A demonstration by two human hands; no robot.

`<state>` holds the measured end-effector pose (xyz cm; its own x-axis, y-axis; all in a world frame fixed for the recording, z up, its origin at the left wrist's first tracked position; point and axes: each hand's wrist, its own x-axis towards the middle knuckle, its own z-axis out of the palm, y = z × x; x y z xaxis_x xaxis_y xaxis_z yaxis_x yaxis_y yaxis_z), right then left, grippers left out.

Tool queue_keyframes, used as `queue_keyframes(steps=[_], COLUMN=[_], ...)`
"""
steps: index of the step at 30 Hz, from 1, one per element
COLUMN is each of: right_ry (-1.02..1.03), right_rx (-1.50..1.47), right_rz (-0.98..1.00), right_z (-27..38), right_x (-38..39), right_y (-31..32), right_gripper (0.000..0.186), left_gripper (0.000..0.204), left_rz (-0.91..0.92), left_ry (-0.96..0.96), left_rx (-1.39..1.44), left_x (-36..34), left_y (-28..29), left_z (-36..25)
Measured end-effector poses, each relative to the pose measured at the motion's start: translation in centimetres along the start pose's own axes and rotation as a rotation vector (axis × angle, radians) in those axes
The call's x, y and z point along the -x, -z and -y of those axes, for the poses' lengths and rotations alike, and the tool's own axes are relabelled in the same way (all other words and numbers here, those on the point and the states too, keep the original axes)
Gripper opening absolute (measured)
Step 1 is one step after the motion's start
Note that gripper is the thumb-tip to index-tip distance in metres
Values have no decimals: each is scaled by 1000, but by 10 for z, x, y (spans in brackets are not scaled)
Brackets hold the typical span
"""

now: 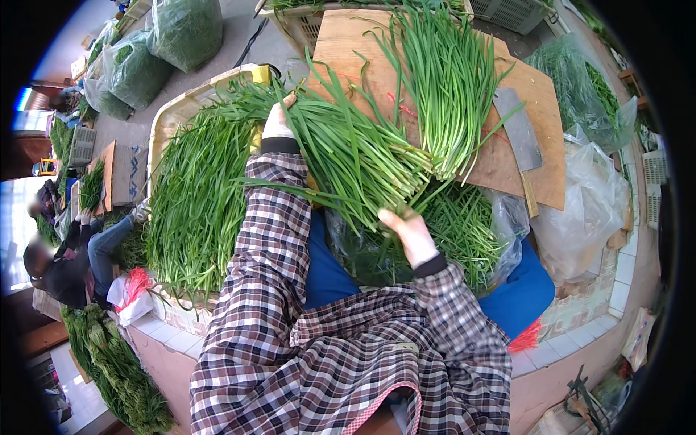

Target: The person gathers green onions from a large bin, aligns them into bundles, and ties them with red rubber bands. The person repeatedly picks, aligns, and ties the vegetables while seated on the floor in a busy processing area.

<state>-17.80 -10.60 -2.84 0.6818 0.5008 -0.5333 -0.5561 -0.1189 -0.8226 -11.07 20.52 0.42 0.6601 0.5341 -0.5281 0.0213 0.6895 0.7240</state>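
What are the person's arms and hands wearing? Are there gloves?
Both arms wear loose sleeves in a plaid check of dark, white and reddish lines, with a dark knitted cuff peeking out at each wrist. The left hand looks covered by a pale glove, while the right hand seems bare. No rings or watch show.

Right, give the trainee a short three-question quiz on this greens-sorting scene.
1. True or false: the flat steel cleaver lies on the brown wooden cutting board.
2. Which hand grips the bundle of long green chives near its pale cut ends: A) left hand B) right hand?
3. Fill in: the heap of loose green chives at the person's left lies in a pale plastic ____.

Key: 1 true; 2 B; 3 crate.
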Motion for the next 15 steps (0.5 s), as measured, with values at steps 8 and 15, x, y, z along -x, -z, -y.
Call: queue_keyframes(steps=[8, 15], right_ry=[97, -6], right_rx=[-290, -790], right_rz=[1, -74], right_z=[10, 12], right_x=[7, -14], right_y=[-12, -32], right_gripper=[25, 43], left_gripper=[25, 22], left_rz=[37, 112], left_ry=[-149, 100], left_rx=[15, 119], left_x=[-15, -18], left_y=[15, -3], left_z=[7, 3])
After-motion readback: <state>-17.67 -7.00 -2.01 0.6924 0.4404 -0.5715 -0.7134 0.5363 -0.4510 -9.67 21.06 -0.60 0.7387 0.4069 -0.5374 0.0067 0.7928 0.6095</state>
